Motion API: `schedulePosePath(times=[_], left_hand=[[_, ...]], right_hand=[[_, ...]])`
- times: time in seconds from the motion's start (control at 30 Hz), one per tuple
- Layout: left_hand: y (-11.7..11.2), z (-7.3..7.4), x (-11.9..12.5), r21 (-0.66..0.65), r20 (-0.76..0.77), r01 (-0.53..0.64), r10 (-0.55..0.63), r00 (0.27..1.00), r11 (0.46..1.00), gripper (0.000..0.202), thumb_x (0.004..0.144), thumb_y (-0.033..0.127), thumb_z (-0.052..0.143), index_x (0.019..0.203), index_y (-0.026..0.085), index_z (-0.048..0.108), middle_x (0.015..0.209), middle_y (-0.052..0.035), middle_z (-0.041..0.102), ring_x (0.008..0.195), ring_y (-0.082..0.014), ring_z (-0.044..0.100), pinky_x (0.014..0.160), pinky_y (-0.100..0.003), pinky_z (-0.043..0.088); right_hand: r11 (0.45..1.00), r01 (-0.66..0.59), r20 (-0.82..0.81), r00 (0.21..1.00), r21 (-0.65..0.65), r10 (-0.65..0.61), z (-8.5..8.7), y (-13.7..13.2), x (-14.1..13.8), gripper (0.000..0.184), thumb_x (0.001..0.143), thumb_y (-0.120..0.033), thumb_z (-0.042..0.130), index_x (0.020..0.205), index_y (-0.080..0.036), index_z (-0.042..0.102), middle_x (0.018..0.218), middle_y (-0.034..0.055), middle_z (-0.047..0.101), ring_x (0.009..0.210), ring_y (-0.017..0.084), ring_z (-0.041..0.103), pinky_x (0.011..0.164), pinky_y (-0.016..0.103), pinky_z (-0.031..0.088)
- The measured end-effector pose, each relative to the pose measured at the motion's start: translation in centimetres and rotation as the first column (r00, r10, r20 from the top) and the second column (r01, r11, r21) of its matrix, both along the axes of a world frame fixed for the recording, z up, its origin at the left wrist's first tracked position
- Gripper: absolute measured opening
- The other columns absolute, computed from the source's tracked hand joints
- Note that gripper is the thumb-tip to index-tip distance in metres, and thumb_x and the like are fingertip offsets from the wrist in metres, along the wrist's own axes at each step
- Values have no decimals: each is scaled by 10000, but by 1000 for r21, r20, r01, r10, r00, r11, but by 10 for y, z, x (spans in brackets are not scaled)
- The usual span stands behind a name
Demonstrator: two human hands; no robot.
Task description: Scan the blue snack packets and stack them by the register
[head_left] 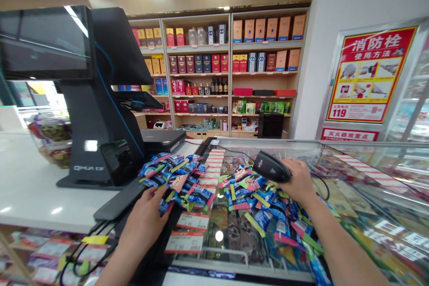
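My right hand [299, 179] is wrapped round a black barcode scanner [271, 166], whose head points left. Below the scanner, on the glass top of a display case [231, 232], lies a spread-out heap of small blue candy packets [250, 187] with pink and yellow-green strips. Another heap of the same packets [182, 172] sits left of it, beside the dark rim. The fingertips of my left hand [147, 214] touch this heap's near edge, the fingers apart. Whether a packet is pinched under them is hard to see.
A black checkout terminal [103, 120] stands at the left on a white counter [30, 178]. Several cables [78, 250] hang below a flat dark box [117, 203]. The scanner's cord runs across the glass. Shelves of boxed goods [197, 63] line the back wall.
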State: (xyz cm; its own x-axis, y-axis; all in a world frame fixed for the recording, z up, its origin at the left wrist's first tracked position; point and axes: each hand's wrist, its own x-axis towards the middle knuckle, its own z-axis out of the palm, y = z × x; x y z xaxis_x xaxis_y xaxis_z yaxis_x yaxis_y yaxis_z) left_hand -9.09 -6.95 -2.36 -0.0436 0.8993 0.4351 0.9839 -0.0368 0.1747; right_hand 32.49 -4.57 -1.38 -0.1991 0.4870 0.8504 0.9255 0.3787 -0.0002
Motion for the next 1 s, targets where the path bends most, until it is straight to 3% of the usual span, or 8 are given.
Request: schedulePosePath(times=[0.2,0.37,0.47,0.53,0.7,0.77,0.83,1.0], left_hand=[[-10,7,-4,83,281,7,-30,959,997,658,647,452,648,1257,226,551,1131,-87,625,987,-289,640,843,-371,524],[-9,23,24,211,589,119,-223,777,970,663,579,446,735,1181,227,565,927,-28,689,866,-258,667,752,-352,549],[5,35,56,235,768,274,-351,535,933,483,583,451,752,960,179,623,866,-28,679,717,-202,659,674,-339,571],[19,43,80,268,863,298,-366,348,916,492,588,445,763,964,171,603,808,-8,656,654,-175,640,596,-330,577],[58,45,137,398,917,376,-376,-135,837,484,590,326,774,1012,150,616,926,-43,694,853,-174,663,820,-362,561],[71,35,152,400,915,396,-336,-223,827,379,609,296,750,935,136,642,933,-65,710,902,-185,664,885,-365,528],[79,19,162,379,925,390,-335,-179,839,284,631,276,719,866,130,654,881,-68,721,885,-199,670,888,-375,515],[82,-11,166,354,882,402,-444,157,845,221,704,237,648,909,156,662,919,-49,725,945,-229,653,907,-412,486]], right_hand=[[1000,3,-9,1000,-11,-3,0,-1,0,226,695,-275,588,902,-205,643,843,45,683,829,226,619,739,332,350],[1000,-2,-21,1000,-7,2,2,-2,-2,205,702,-287,591,882,-198,636,832,43,675,808,215,611,738,327,347],[1000,-14,-18,1000,-16,14,4,-3,-4,188,717,-300,589,867,-195,632,795,41,665,772,208,602,722,325,345],[1000,-23,-23,999,-4,23,4,-4,-5,195,717,-296,582,877,-197,635,800,42,668,776,211,604,726,327,346],[999,-45,-68,997,13,45,4,-4,-6,223,711,-286,566,904,-201,638,844,50,676,788,216,605,728,331,347],[998,-57,-82,995,-16,55,4,-5,-6,198,713,-283,562,879,-201,633,807,44,665,751,206,592,716,327,342],[996,-79,-85,994,-42,75,6,-7,-7,186,707,-266,557,866,-202,630,780,36,654,728,197,579,716,326,335],[977,-154,-59,987,-149,146,15,-15,-17,218,676,-210,541,873,-202,634,806,37,668,765,192,586,762,331,314]])
